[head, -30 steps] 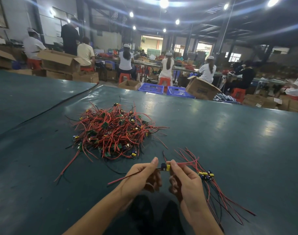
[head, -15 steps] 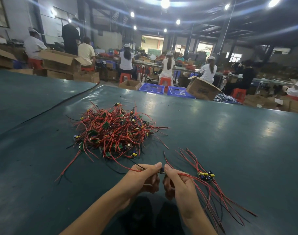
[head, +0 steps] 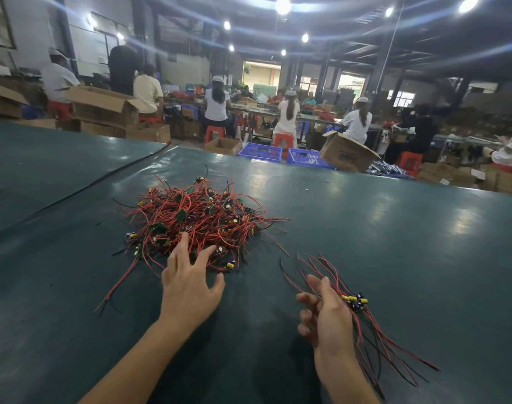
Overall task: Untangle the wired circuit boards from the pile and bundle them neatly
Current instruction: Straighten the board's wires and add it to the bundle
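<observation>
Left hand [head: 190, 287], fingers spread wide, touches the near edge of the tangled circuit-board pile [head: 199, 220].
Right hand [head: 327, 319] loosely curled, gripping nothing, just beside the sorted bundle [head: 355, 301]; its wires run far-left to near-right.

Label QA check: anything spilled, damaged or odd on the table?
Nothing stands out. The pile is tangled, as the task expects, with red leads trailing near-left; the sorted bundle lies fanned at the right hand.

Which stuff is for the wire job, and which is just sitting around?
For the job: tangled pile of wired boards, sorted bundle, left hand, right hand.
Just lying about: cardboard boxes, blue crates, red stools.
</observation>
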Action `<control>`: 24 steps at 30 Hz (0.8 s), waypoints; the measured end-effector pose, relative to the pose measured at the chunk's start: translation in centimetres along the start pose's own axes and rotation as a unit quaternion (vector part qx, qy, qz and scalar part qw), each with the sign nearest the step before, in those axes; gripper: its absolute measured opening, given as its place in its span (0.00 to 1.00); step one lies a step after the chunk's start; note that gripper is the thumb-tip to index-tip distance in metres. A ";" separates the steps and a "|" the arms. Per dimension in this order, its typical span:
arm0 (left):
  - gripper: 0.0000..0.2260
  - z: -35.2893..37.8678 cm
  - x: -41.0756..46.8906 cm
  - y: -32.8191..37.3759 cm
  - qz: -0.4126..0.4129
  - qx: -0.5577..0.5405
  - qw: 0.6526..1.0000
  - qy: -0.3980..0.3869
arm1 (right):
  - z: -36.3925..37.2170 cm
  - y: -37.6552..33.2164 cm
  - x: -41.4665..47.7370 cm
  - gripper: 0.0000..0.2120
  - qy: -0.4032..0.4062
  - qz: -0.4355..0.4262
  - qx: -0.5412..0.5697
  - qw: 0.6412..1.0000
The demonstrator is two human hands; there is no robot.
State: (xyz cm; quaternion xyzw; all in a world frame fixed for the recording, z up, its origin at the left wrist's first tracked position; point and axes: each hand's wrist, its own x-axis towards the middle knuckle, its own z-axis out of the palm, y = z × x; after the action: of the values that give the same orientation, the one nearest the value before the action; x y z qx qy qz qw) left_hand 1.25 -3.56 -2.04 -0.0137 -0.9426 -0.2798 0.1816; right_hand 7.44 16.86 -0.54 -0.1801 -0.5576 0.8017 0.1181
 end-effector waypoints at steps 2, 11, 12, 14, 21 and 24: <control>0.26 0.2 0.4 -0.8 -0.033 0.027 0.996 -0.079 | 0.2 0.1 -0.1 0.13 -0.008 -0.003 -0.013 1.000; 0.32 0.5 0.6 -1.1 -0.041 0.057 0.996 -0.055 | 0.5 0.3 -0.3 0.14 -0.031 -0.009 -0.043 0.999; 0.32 0.5 0.5 -1.1 -0.040 0.052 0.997 -0.045 | 0.5 0.3 -0.3 0.14 -0.031 -0.011 -0.043 0.999; 0.33 0.6 0.3 -0.9 -0.031 0.047 0.998 -0.020 | 0.5 0.2 -0.3 0.14 -0.033 -0.011 -0.043 0.998; 0.28 0.3 0.3 -1.0 0.001 0.055 0.998 0.024 | 0.4 0.2 -0.4 0.14 -0.036 -0.010 -0.054 0.998; 0.15 -0.3 0.6 -1.0 0.033 -0.016 0.994 0.102 | 0.4 0.0 -0.5 0.14 -0.036 -0.009 -0.060 0.998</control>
State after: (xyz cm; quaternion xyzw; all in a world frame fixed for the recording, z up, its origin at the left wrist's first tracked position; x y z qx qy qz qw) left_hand 0.62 -4.63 -2.08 -0.0190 -0.9135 -0.2886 0.2859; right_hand 7.74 16.31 -0.38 -0.1524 -0.6100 0.7718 0.0944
